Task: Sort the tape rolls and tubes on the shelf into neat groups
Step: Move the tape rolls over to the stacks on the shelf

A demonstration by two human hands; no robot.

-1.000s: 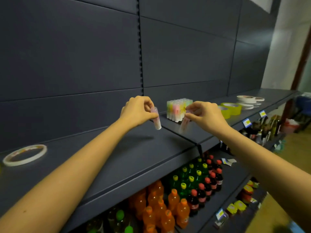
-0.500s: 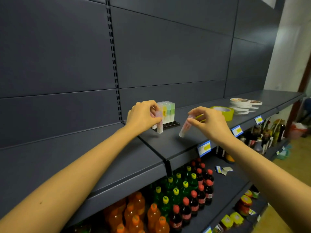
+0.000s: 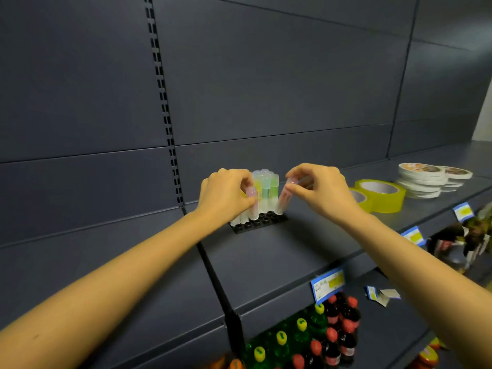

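Now left hand (image 3: 226, 197) pinches one pink tube (image 3: 252, 207), right hand (image 3: 320, 194) one tilted tube (image 3: 282, 201).

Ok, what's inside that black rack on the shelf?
The black rack holds upright yellow, green and clear tubes at the back. The left hand holds a pink tube, the right hand a tilted pink tube, at the front beside empty holes. Its left end is mostly hidden.

Upright pink tube (image 3: 252, 205), pinched by the left hand (image 3: 226, 194); tilted pink tube (image 3: 283, 201), pinched by the right hand (image 3: 318, 191). Both lower ends meet the black rack (image 3: 259, 226). Between the grips stand pastel tubes (image 3: 266, 186). Right of the right grip lie yellow tape rolls (image 3: 380, 195), then stacked white rolls (image 3: 422, 181).
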